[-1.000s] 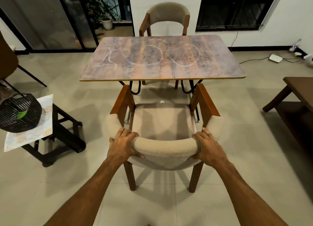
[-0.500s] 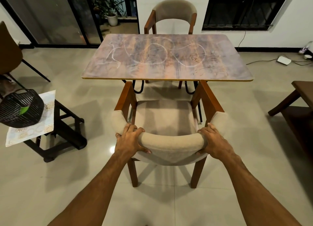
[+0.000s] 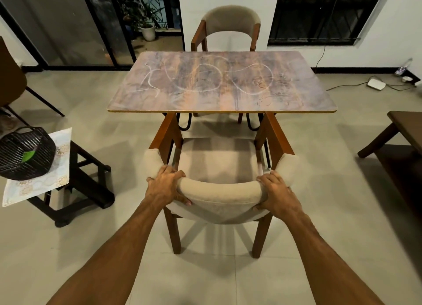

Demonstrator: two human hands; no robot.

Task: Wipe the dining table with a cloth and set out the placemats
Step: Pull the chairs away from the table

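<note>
Head view — forward, down, near chair (image 3: 219, 190)

no readable text, labels, brands or numbers anywhere

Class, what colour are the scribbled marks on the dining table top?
White, chalk-like loops across the dining table; head view.

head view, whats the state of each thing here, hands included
dining table: bare top, white scribble marks, not wiped
near chair: upright, front tucked at the table edge
left hand: gripping the chair's backrest
right hand: gripping the backrest too
far chair: upright, behind the table
black basket: on a side stand, something green inside
placemat: under the basket, not set out
</note>
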